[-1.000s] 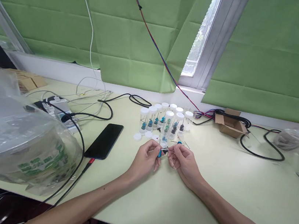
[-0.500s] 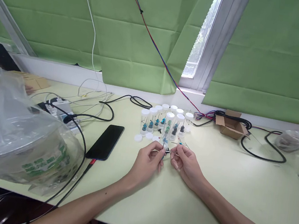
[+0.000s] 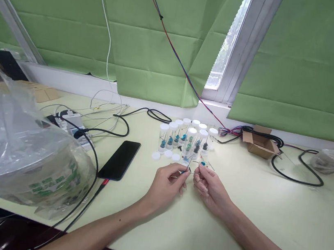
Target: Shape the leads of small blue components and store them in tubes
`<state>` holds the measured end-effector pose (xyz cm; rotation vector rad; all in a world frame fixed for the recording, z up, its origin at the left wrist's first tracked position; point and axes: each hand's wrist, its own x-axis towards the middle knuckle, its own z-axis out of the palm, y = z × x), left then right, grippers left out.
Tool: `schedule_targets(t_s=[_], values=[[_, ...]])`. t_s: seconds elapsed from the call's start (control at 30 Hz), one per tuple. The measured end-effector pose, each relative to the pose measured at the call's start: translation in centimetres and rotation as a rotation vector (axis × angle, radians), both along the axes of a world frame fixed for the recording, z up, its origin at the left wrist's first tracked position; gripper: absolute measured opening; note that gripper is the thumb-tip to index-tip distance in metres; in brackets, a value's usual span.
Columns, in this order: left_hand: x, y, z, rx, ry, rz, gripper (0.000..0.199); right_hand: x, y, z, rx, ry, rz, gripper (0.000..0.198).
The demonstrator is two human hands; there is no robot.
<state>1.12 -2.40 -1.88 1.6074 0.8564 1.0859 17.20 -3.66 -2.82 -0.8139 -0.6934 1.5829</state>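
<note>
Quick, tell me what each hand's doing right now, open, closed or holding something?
Left hand: closed, pinching a small blue part.
Right hand: closed, pinching what looks like a thin pin.

A pale green table (image 3: pixel 271 197) bears capped tubes (image 3: pixel 190 140), white caps (image 3: pixel 156 155), a black phone (image 3: pixel 119 159) and an open carton (image 3: pixel 263 150).

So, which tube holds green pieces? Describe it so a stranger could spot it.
On the pale table, just beyond the left hand and right hand, find the cluster of clear, white-capped tubes. Your tube stands near its front middle. Green pieces show inside it, while the tubes beside it show blue pieces or dark ones.
</note>
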Motion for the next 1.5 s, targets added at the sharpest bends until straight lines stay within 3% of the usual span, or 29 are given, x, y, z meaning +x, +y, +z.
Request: schedule_targets(t_s=[0.43,0.73,1.0,1.5], values=[[-0.1,0.1,-0.2,0.020,0.025,0.057,0.021,-0.2,0.0,-0.1,-0.024,0.074,0.039,0.032],[-0.3,0.6,0.0,-0.118,-0.066,0.067,0.024,0.2,-0.1,0.7,0.182,-0.172,-0.076,0.035],[-0.3,1.0,-0.2,-0.136,-0.111,0.038,0.027,0.6,0.5,-0.5,0.363,-0.384,-0.164,0.023],[-0.4,0.8,0.0,-0.124,-0.064,-0.021,0.028,0.8,0.2,0.0,0.419,-0.594,-0.212,0.027]])
